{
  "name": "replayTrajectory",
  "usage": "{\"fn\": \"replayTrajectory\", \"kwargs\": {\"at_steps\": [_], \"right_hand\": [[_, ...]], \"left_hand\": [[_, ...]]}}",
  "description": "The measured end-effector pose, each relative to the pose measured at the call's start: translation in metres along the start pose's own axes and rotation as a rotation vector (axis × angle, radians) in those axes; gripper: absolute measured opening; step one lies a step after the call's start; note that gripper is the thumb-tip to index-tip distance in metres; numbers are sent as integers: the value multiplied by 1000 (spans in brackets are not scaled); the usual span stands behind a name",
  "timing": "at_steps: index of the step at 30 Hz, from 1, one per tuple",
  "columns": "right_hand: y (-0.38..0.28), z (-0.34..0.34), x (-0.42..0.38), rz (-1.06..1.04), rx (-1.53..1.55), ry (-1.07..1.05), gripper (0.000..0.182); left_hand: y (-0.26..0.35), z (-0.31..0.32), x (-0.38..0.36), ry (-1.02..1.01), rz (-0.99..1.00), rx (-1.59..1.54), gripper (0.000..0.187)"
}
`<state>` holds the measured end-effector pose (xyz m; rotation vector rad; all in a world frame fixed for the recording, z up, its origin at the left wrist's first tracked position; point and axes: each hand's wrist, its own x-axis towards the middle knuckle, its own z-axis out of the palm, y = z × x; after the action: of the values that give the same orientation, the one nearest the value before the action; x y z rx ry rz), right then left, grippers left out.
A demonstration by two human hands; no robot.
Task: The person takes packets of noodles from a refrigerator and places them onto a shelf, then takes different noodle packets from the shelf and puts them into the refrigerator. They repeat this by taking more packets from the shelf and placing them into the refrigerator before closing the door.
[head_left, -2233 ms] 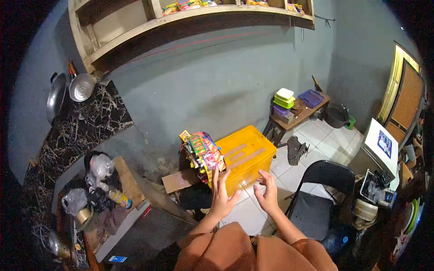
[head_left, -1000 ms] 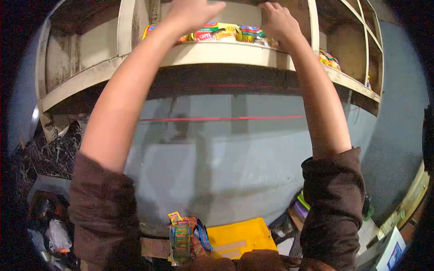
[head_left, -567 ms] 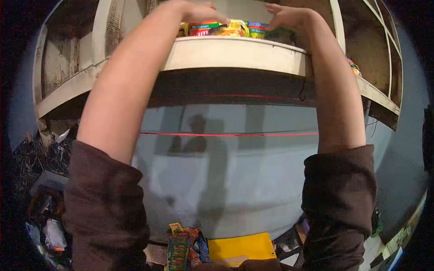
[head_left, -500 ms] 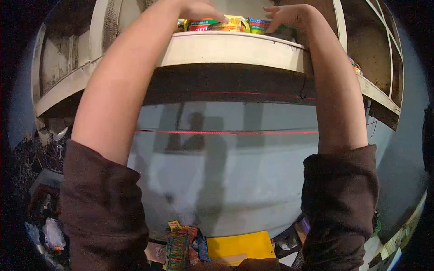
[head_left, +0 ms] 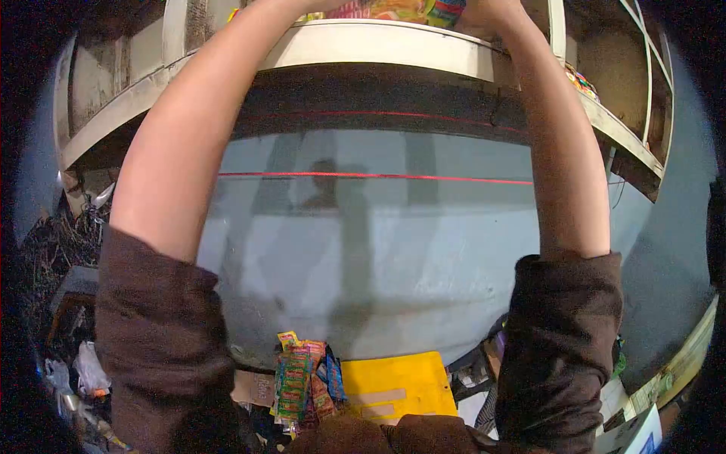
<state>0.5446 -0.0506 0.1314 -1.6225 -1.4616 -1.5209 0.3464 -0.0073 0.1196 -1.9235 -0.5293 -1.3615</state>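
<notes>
Reaching overhead, both arms stretch up to the wall shelf (head_left: pixel 378 45), where a row of colourful snack packets (head_left: pixel 393 9) sits along the front lip. Half a second ago both hands showed on the packets; now the view has dropped, so the left hand is cut off by the top edge and only the heel of the right hand (head_left: pixel 484 9) remains, at the right end of the row. Whether the fingers grip or just press, I cannot tell. Packets lie flat, the row's long axis running along the shelf edge. Below the shelf stands a yellow box (head_left: pixel 393 382) beside hanging sachet strips (head_left: pixel 299 378).
</notes>
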Motion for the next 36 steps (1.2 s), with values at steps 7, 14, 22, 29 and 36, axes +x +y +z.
{"fn": "replayTrajectory", "kwargs": {"at_steps": [7, 14, 22, 29, 36], "right_hand": [[11, -18, -72, -140, 389, 790, 24], [-35, 37, -284, 94, 323, 902, 40], [-170, 26, -493, 829, 1125, 359, 41], [-204, 24, -521, 1009, 1727, -272, 49], [-291, 9, -562, 922, 2062, -1118, 52]], "left_hand": [[43, -24, -70, 771, 69, 16, 29], [78, -37, -270, 629, -257, -600, 29], [185, -51, -475, 194, -1369, -1030, 23], [188, -102, -510, 451, -1945, -1340, 23], [263, -176, -597, 1010, -2124, -1513, 36]]}}
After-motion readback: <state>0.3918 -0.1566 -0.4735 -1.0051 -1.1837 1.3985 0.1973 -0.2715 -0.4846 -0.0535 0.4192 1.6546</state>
